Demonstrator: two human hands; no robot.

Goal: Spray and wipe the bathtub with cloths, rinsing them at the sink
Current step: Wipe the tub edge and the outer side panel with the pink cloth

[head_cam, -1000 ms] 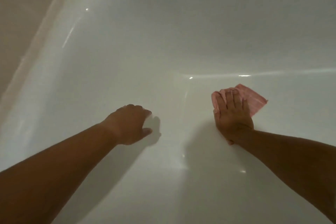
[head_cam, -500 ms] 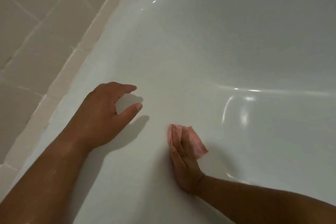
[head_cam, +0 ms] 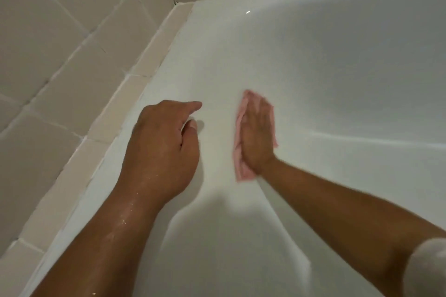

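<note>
Wiping the left inner slope of the bathtub (head_cam: 337, 79), near the tiled wall (head_cam: 60, 55). Pressing the pink cloth (head_cam: 241, 169) flat against the slope with the right hand (head_cam: 257, 135), fingers straight, pinching nothing. Bracing with the left hand (head_cam: 161, 149) just left of it, loosely curled and empty. Best to keep the palm spread over the cloth to stop bunching, overlap strokes toward the far corner, and lean only lightly on the probably slick enamel.
</note>
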